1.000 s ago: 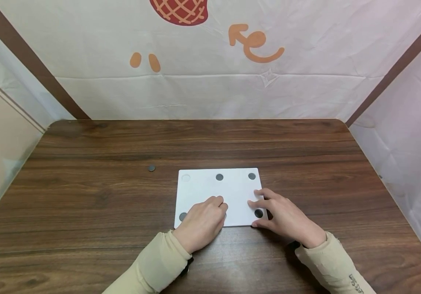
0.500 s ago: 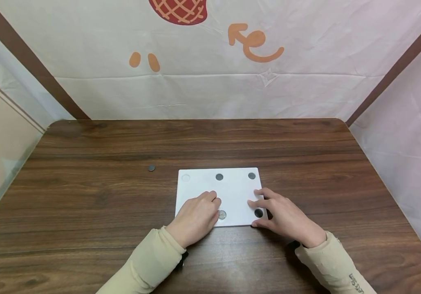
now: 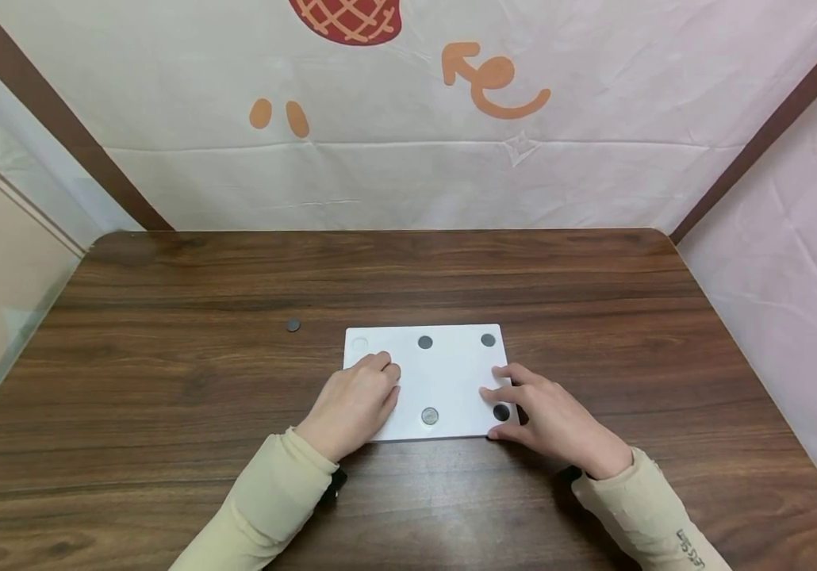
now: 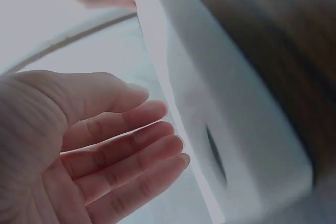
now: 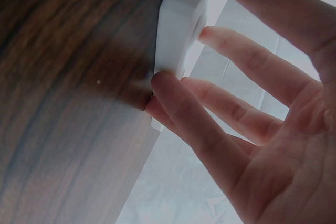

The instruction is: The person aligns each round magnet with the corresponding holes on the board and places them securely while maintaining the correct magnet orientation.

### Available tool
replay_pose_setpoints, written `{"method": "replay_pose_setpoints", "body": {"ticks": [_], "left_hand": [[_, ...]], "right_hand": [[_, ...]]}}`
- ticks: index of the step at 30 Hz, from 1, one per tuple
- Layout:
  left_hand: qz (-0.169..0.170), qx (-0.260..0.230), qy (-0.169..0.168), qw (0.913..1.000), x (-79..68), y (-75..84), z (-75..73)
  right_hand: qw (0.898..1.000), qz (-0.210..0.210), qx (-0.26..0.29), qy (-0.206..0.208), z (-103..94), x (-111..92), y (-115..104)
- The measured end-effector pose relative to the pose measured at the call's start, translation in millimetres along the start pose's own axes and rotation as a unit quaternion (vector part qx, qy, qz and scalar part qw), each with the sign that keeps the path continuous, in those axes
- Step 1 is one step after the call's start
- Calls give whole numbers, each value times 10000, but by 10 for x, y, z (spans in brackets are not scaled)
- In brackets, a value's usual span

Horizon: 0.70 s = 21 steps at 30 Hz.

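Observation:
A white rectangular board (image 3: 444, 377) lies on the table with round recesses along its long sides. Dark discs fill the back middle recess (image 3: 425, 342), the back right one (image 3: 488, 340) and the front right one (image 3: 500, 412). In the front middle sits a silver, coin-like disc (image 3: 430, 415). My left hand (image 3: 358, 400) hovers over the board's left part, hiding its front left corner; the left wrist view shows its fingers (image 4: 142, 156) loosely bent, holding nothing. My right hand (image 3: 551, 416) rests at the right edge, fingers spread and fairly straight, with the thumb at the front right corner.
A loose dark disc (image 3: 293, 325) lies on the wooden table (image 3: 187, 381), left of the board. The back left recess (image 3: 359, 344) is pale, with no dark disc in it. Behind the table hangs a printed white curtain (image 3: 408, 182).
My left hand has moved left and a little away from me across the board, uncovering the coin-like disc and covering the front left corner. My right hand stays put.

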<state>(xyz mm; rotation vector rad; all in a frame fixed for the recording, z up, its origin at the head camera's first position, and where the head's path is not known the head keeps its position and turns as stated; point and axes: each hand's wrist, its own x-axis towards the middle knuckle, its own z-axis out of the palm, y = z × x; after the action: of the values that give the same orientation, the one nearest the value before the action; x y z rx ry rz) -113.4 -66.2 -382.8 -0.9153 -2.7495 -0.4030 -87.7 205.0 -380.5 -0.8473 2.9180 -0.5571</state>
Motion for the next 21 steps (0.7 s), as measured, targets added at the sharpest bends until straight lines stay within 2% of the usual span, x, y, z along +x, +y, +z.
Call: {"method": "replay_pose_setpoints", "body": {"ticks": [3,12,21], "left_hand": [[-173,46,36,9998,5,-82,-28],[-753,65,-140,9970,-11,-326,-128],[-995,61,1,9950,-35,-519,-166]], "right_hand": [[10000,18,2,-21,-6,2,-4],[10000,15,-8,-16,-11,4,-11],[10000,76,27,-35,-11,-2,-15]]}}
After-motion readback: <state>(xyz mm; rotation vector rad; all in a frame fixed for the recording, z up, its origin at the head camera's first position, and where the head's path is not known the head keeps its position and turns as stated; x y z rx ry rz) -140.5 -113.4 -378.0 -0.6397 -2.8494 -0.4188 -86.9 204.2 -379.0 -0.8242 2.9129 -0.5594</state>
